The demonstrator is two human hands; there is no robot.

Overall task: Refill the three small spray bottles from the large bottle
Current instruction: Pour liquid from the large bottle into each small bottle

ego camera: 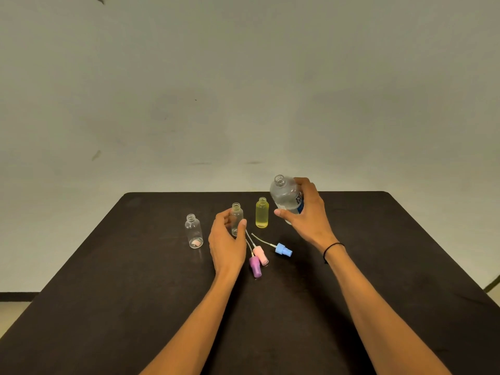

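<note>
Three small uncapped bottles stand on the dark table [135,307]. A clear one [194,235] stands at the left with something pinkish at its bottom. My left hand [226,242] curls around the middle clear bottle [237,216], thumb and fingers on either side of it. A yellow bottle [262,213] stands to its right. My right hand [304,212] grips the large clear bottle [285,194], uncapped, lifted and tilted slightly left, with liquid inside and a blue label.
Three spray heads with dip tubes lie in front of the bottles: pink [261,254], purple [255,266] and blue [283,249]. A black band circles my right wrist [331,249]. A pale wall rises behind the table's far edge.
</note>
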